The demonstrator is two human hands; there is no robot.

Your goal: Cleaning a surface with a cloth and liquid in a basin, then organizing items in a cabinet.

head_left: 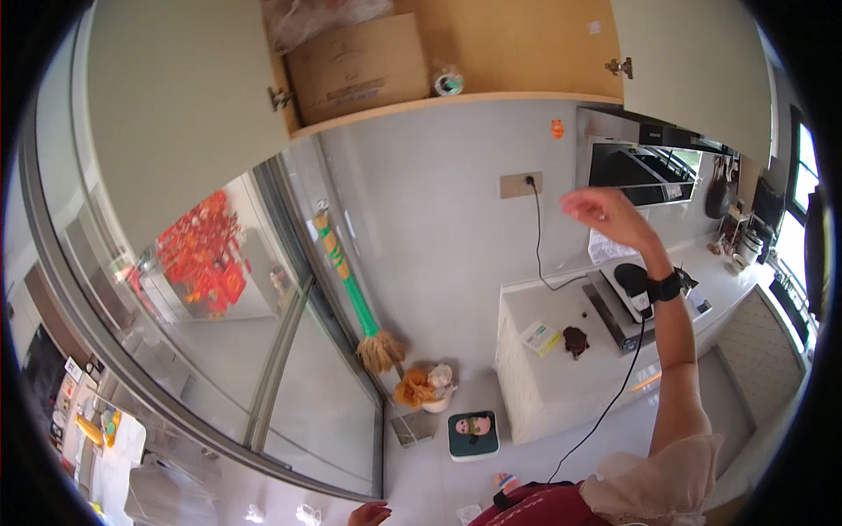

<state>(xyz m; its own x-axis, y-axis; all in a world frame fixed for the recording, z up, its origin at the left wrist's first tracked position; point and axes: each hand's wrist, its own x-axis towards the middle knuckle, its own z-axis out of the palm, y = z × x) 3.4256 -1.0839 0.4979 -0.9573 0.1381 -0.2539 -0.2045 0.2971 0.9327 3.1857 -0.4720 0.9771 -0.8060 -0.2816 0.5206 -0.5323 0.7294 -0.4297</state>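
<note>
My right hand [602,209] is raised in front of the grey wall, right of a wall socket [513,186] with a black plug in it. Nothing shows in its loosely extended fingers, and a black band [666,287] circles the wrist. Beneath that forearm, a flat metal-edged appliance [605,312] sits on the white counter [536,378], with a dark rounded object [630,279] on top. A white-and-yellow packet [541,338] and a dark brown item [575,342] lie to its left. Only part of my left hand [370,514] appears, low at the bottom edge, above the floor.
Overhead, a cupboard with both doors [177,98] swung out holds a cardboard box [362,66] and a small clear roll [448,81]. A straw broom [355,296] hangs beside the sliding glass door [316,394]. A bag-lined bin [424,388] and a square dark-topped stool or box [473,447] stand below.
</note>
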